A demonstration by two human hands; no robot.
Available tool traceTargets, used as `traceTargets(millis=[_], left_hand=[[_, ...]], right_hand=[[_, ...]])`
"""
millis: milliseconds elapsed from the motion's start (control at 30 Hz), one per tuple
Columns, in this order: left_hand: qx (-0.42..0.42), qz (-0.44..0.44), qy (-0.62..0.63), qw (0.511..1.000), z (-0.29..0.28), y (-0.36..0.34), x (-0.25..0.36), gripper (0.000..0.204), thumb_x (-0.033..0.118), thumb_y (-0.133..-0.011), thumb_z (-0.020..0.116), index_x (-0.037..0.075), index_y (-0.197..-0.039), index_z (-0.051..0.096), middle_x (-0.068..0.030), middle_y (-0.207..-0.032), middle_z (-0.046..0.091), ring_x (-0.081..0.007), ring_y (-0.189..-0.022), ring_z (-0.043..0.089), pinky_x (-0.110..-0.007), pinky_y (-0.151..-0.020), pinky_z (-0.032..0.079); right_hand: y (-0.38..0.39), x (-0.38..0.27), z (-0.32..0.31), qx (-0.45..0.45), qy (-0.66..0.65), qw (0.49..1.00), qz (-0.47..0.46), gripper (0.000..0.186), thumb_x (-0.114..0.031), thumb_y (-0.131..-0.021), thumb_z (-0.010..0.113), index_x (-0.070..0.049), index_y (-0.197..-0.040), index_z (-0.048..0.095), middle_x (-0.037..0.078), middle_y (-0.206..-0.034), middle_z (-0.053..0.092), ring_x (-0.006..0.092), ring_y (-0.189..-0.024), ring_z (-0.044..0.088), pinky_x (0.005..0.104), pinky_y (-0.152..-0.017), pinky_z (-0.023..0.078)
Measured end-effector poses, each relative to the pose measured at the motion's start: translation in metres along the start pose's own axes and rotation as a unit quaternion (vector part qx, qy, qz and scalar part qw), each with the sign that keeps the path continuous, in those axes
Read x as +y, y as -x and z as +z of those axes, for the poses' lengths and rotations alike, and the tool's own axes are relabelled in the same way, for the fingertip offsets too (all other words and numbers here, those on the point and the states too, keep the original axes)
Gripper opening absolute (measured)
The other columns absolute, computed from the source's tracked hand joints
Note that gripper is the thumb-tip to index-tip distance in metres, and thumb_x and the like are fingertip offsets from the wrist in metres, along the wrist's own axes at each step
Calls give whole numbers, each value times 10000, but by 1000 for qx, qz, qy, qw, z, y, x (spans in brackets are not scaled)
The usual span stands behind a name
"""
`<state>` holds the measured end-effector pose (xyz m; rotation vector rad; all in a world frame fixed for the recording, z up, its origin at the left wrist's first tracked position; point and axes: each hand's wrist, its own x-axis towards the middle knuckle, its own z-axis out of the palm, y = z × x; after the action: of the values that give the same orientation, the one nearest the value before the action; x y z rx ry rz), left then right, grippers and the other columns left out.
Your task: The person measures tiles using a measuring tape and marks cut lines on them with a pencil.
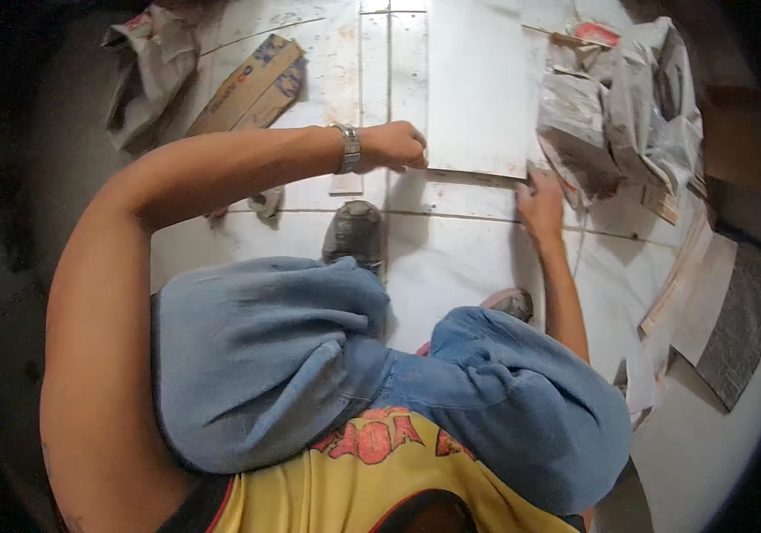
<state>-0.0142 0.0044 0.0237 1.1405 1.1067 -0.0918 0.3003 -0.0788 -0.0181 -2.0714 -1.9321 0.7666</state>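
Observation:
A white rectangular panel point(476, 98), tile-like and smooth on top, is held with its near edge slightly above the white tiled floor point(451, 244). My left hand point(392, 147), with a metal watch on the wrist, is closed at the panel's near left corner, fingers curled in. At the near right corner my right hand point(542, 204) grips the edge between thumb and fingers. Part of the right fingers is hidden at the corner. A narrow pale strip point(346, 184) lies on the floor beneath my left wrist.
Flattened brown cardboard point(251, 89) and a crumpled grey sack point(151, 75) lie at the far left. Dusty grey bags point(656, 98) crowd the right side of the panel. Offcut pieces and a dark slab point(737, 324) lie farther right. My shoe point(353, 233) stands below my left hand.

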Motion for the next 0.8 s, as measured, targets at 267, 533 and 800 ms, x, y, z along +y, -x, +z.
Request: traceTargets(millis=[267, 533, 800], left_hand=[[-29, 183, -583, 791, -64, 144, -105, 386, 231, -772, 736, 136, -1131, 630, -142, -1259, 518, -350, -1184, 508, -476, -1015, 417], [-88, 94, -615, 778, -86, 159, -129, 546, 223, -745, 777, 94, -1241, 587, -183, -1371, 475, -296, -1266, 478, -407, -1020, 463], [-33, 181, -137, 973, -25, 44, -6, 486, 391, -934, 489, 16, -1232, 567, -86, -932, 656, -158, -814, 601, -337, -747, 498]], right_hand=[[39, 13, -81, 79, -325, 940, 62, 237, -96, -946, 522, -16, -1117, 666, 82, -873, 666, 88, -682, 548, 246, -646, 454], [43, -31, -41, 37, -259, 965, 33, 226, -201, -862, 678, -3, -965, 715, 57, -769, 673, 108, -665, 590, 265, -627, 471], [26, -94, -16, -103, -355, 929, -13, 256, -203, -899, 640, 10, -1016, 722, 70, -774, 669, 123, -656, 596, 272, -596, 473]])
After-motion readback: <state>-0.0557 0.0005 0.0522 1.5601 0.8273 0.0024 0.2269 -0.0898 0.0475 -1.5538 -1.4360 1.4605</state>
